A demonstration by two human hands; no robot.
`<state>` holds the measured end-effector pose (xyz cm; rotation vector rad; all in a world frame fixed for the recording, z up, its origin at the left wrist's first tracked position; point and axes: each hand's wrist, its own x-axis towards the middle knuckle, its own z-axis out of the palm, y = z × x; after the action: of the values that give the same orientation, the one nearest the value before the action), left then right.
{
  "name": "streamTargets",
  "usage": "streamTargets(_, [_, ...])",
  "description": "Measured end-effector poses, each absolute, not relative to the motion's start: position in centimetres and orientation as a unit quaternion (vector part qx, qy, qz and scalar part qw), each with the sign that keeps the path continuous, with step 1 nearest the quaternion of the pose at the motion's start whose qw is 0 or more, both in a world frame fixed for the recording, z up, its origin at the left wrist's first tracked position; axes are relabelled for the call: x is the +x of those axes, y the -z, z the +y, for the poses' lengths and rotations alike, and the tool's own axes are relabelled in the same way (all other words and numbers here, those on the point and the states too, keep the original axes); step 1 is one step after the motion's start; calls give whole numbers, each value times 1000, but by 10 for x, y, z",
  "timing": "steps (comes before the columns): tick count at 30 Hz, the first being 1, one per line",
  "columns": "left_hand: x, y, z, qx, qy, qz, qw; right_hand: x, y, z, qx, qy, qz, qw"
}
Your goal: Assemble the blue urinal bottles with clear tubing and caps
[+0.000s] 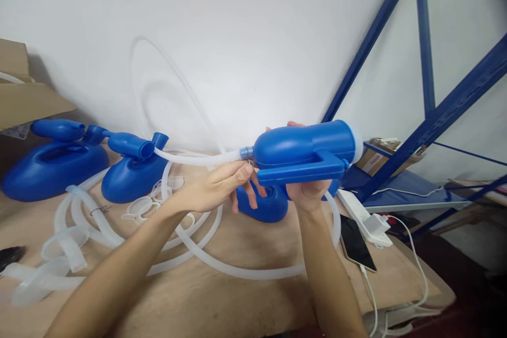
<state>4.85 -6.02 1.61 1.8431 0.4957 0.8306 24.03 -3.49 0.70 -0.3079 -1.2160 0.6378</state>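
A blue plastic urinal bottle (304, 145) with a side handle lies level in the air above the table. My right hand (311, 195) grips its body from below and behind, fingertips showing over the top. A white cap (358, 142) covers its wide right end. At the left end, a clear white hose (198, 159) meets the narrow nozzle, where a thin wire clamp (249, 152) sits. Thumb and index finger of my left hand (233, 182) close on the clamp's wire end, its other fingers hanging loose. Part of the grip is hidden.
Blue jugs (55, 169) with smaller blue bottles resting on them stand at the left, another jug (267, 206) behind my hands. Coiled hoses (241, 273), white caps (142, 206), a phone (357, 243) and a power strip (362, 216) lie on the table (253, 306). A blue metal rack (425, 37) stands right.
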Motion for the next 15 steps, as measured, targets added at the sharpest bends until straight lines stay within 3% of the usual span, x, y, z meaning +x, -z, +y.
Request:
streamTargets(4, [29,-27,-65,803,-404,316,304,243,-8,-26,-135,-196,-496,835])
streamTargets(8, [18,-30,-60,742,-529,397,110,247,-13,-27,-151,-208,-451,855])
streamTargets(11, [9,-26,-41,718,-557,399,126,249,-18,-32,-150,-195,-432,868])
streamTargets(15, [-14,-18,-4,644,-613,383,250,258,-28,-40,-154,-185,-404,883])
